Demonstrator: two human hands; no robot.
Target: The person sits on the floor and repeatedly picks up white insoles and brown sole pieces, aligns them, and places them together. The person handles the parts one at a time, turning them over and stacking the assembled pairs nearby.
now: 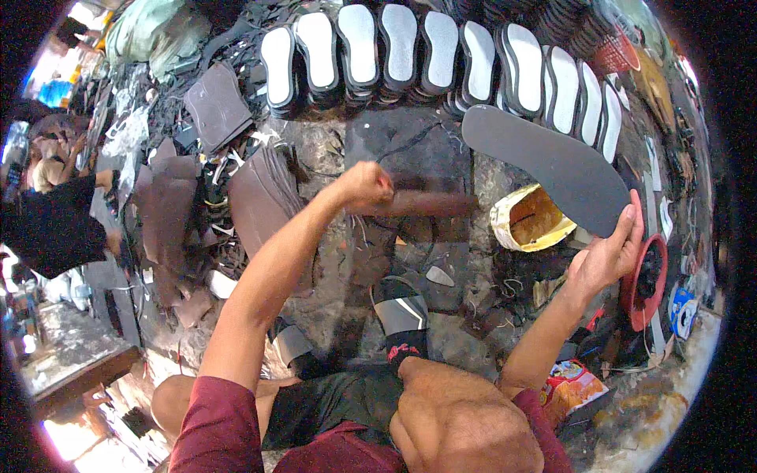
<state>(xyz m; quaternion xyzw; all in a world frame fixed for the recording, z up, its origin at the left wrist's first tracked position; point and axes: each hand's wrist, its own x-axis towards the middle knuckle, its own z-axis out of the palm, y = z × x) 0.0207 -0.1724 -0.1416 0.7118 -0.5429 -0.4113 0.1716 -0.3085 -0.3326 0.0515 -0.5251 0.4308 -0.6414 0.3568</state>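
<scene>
My right hand (607, 256) grips the heel end of a dark grey shoe insole (548, 162), raised at the right with its flat face showing. My left hand (368, 186) is closed in a fist near the middle. Whether it holds anything is hidden. Right beside that fist lies a blurred brown bar-like piece (434, 203); I cannot tell whether the hand touches it. Below the raised insole is a cut-open container (505, 225), white outside and yellowish inside.
Stacks of white-topped insoles (399, 46) curve along the far side. Brown sheets (264, 197) and dark offcuts (217, 106) lie to the left. A red ring-shaped rim (635, 296) and a snack packet (574, 385) are at the right. Another person's dark sleeve (47, 225) shows far left.
</scene>
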